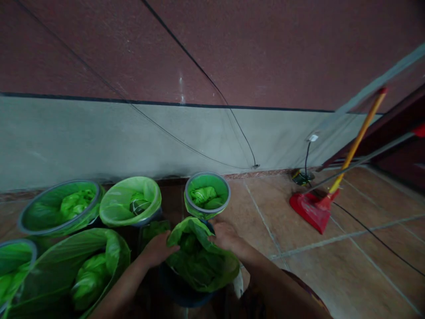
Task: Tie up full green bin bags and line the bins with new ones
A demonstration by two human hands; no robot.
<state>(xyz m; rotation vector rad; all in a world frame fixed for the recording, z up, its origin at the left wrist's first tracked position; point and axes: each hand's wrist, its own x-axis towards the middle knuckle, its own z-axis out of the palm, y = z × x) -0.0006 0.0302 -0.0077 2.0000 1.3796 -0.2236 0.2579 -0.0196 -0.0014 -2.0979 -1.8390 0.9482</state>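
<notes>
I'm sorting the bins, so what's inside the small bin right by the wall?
The small bin holds a green liner with a crumpled green bag lying inside. Anything under that bag and the bin's bottom are covered.

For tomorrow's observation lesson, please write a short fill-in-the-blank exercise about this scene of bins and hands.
1. Both the left hand and the right hand grip a bin liner coloured ____.
2. The dustpan on the tiled floor is coloured ____.
3. The dustpan's long handle is coloured ____.
4. The small bin just beyond the hands stands against the ____.

Missing words: green; red; yellow; wall
</notes>
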